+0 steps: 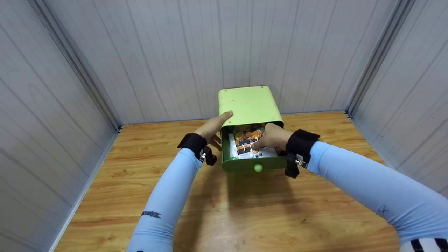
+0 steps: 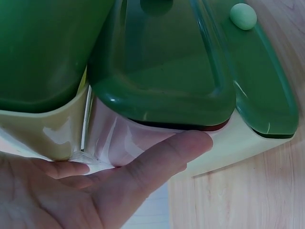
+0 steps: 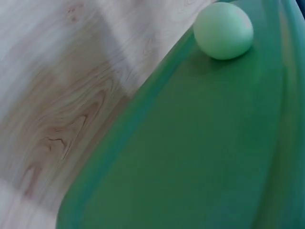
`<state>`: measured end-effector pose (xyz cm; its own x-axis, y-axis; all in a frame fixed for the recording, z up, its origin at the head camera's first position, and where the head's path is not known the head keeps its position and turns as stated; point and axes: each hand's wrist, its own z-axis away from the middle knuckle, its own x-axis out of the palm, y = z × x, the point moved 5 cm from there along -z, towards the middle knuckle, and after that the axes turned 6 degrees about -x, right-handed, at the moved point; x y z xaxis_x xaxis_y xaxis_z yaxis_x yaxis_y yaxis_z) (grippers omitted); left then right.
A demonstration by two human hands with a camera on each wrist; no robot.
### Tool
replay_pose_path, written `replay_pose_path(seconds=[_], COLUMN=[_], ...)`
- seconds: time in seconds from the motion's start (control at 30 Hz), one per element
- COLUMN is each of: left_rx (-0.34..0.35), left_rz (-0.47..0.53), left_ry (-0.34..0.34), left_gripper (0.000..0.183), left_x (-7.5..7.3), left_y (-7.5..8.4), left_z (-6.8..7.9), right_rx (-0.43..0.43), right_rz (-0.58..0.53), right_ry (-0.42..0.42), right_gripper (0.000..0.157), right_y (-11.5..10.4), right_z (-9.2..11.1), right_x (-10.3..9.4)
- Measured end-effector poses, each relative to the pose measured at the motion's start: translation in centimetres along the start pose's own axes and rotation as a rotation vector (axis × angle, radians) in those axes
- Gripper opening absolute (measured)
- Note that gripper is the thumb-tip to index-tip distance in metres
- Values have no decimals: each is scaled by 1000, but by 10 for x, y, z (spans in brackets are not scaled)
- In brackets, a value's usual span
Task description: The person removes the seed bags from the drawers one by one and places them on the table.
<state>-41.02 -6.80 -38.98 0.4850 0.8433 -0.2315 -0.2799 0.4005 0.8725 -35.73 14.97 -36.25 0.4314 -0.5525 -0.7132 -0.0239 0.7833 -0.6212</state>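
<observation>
A light green drawer cabinet (image 1: pixel 248 105) stands near the back wall, its dark green top drawer (image 1: pixel 241 165) pulled out. Inside lies a printed plastic packet (image 1: pixel 245 141) with orange, dark and white patches. My right hand (image 1: pixel 274 137) reaches into the drawer and grips the packet's right side, thumb across its front; the other fingers are mostly hidden. My left hand (image 1: pixel 213 128) rests against the cabinet's left side, thumb on the top's edge. In the left wrist view, the left hand (image 2: pixel 119 186) touches the casing with extended fingers. The right wrist view shows no hand.
Lower green drawers (image 2: pixel 162 71) sit in the cabinet, one with a round pale knob (image 2: pixel 243 16). Another pale knob (image 3: pixel 223 31) fronts the drawer face in the right wrist view. Ribbed panel walls (image 1: pixel 168 63) enclose the wooden surface (image 1: pixel 147 161) on three sides.
</observation>
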Motion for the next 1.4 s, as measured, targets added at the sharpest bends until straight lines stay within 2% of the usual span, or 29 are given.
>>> replay_pose_path(seconds=[0.13, 0.33, 0.37, 0.43, 0.5, 0.53, 0.6, 0.63, 0.67, 0.73, 0.87, 0.93, 0.97, 1.1, 1.17, 1.27, 1.4], left_rx=[1, 12, 11, 10, 7, 5, 6, 5, 4, 4, 5, 7, 7, 4, 2, -1, -4], left_rz=[5, 5, 6, 2, 1, 1, -1, 1, 2, 4, 6, 5, 5, 7, 6, 3, 5], left_ry=[-6, -10, -8, -3, -2, 0, -1, 0, 0, 0, -2, -4, -5, -6, -5, -3, -4], left_gripper=[96, 95, 95, 96, 96, 96, 96, 95, 95, 95, 93, 93, 93, 94, 94, 94, 95], left_x=[0, 1, 1, 1, 1, 1, 1, 1, 1, 1, 1, 2, 3, 4, 4, 3, 3], left_y=[1, 2, 2, 2, 2, 2, 1, 1, 2, 2, 2, 2, 2, 2, 2, 2, 2], left_z=[0, 0, 0, 0, 0, 0, -1, -1, -1, -2, -2, -2, -1, 0, -1, -1, -1], right_rx=[12, 19, 13, -1, -8, -5, 8, 13, 22, 33, 50, 58, 64, 74, 75, 74, 82], right_rz=[-99, -191, -211, -258, -300, -315, -339, -349, -359, -373, -402, -407, -417, -469, -519, -593, -654], right_ry=[1, 21, 25, 41, 63, 73, 89, 97, 105, 117, 144, 145, 141, 136, 142, 151, 135], right_gripper=[32, 26, 30, 48, 54, 48, 19, 22, 45, 72, 39, 13, 9, 27, 23, 7, 13], right_y=[2, 5, 5, 6, 6, 6, 6, 6, 6, 6, 6, 8, 8, 11, 12, 13, 12], right_z=[2, 3, 2, 2, 2, 3, 3, 3, 3, 3, 3, 3, 2, 2, 1, 1, 3], right_x=[-2, -5, -5, -5, -4, -4, -3, -3, -3, -3, -3, -4, -4, -5, -5, -7, -9])
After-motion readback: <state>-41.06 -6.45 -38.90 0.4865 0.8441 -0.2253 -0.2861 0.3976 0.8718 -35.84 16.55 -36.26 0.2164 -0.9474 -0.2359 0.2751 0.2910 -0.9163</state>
